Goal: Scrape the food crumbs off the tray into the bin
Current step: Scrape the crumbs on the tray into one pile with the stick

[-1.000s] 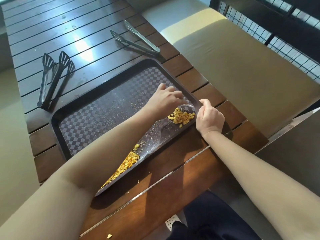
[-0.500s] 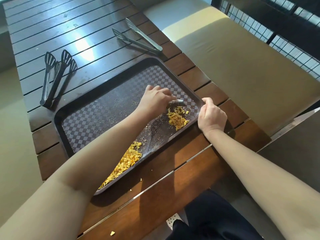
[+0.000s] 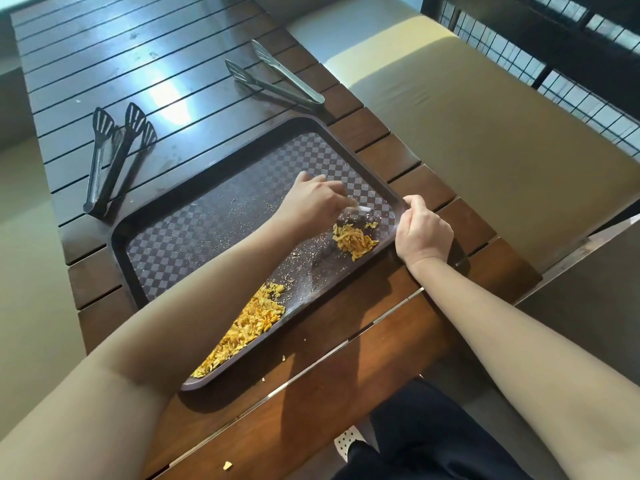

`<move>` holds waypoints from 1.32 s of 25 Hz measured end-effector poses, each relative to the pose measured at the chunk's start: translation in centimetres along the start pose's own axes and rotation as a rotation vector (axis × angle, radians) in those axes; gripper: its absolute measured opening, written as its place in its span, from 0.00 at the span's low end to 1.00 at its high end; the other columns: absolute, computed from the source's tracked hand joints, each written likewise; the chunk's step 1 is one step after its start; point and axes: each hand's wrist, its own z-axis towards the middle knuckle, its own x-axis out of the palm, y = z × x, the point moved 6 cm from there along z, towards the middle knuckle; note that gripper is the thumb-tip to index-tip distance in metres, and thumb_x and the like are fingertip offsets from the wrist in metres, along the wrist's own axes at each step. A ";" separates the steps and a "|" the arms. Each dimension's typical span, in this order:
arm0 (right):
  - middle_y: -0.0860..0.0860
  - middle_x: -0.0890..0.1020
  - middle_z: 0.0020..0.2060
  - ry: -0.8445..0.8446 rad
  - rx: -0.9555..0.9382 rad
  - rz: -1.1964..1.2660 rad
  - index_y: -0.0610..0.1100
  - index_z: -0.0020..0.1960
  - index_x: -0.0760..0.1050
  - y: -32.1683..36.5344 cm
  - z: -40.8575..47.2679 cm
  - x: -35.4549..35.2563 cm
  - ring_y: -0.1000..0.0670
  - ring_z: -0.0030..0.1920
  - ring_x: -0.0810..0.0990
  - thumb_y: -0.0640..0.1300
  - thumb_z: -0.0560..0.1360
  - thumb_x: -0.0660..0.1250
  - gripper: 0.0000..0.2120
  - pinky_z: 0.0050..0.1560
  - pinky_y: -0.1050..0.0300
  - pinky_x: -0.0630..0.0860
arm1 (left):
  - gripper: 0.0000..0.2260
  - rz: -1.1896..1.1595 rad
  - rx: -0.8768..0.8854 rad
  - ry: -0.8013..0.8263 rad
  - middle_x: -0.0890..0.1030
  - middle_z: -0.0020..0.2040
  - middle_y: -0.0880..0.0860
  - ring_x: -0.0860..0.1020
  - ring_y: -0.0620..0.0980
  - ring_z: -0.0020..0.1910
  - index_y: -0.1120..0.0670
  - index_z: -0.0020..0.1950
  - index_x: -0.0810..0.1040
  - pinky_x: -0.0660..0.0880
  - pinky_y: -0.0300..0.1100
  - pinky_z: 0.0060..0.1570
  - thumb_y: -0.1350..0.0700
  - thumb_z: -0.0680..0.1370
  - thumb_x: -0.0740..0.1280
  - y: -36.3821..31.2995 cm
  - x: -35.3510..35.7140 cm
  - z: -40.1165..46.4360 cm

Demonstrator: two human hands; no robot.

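A dark checkered tray (image 3: pixel 194 233) lies on the slatted wooden table. Yellow crumbs sit in two heaps along its near edge: a small pile (image 3: pixel 355 240) by the right corner and a long pile (image 3: pixel 242 332) near the front corner. My left hand (image 3: pixel 311 202) is over the tray just behind the small pile and pinches a small pale scraper (image 3: pixel 362 210) whose tip touches the tray. My right hand (image 3: pixel 420 230) grips the tray's right corner rim. No bin is in sight.
Black tongs (image 3: pixel 114 157) lie on the table to the tray's far left and steel tongs (image 3: pixel 277 77) behind it. A few loose crumbs (image 3: pixel 227 465) lie on the table's near edge. A cushioned bench (image 3: pixel 485 126) runs along the right.
My left hand has drawn back from the right corner toward the tray's middle, leaving the small pile lying loose by the rim. My right hand keeps its grip on the corner.
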 end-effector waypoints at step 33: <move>0.39 0.83 0.49 -0.006 -0.001 -0.014 0.42 0.64 0.72 -0.1 0.1 0.3 0.37 0.50 0.80 0.40 0.80 0.51 0.16 0.51 0.51 0.73 | 0.14 0.070 0.063 0.043 0.78 0.58 0.45 0.72 0.50 0.51 0.39 0.60 0.77 0.61 0.46 0.49 0.56 0.79 0.62 -0.5 0.2 -2.7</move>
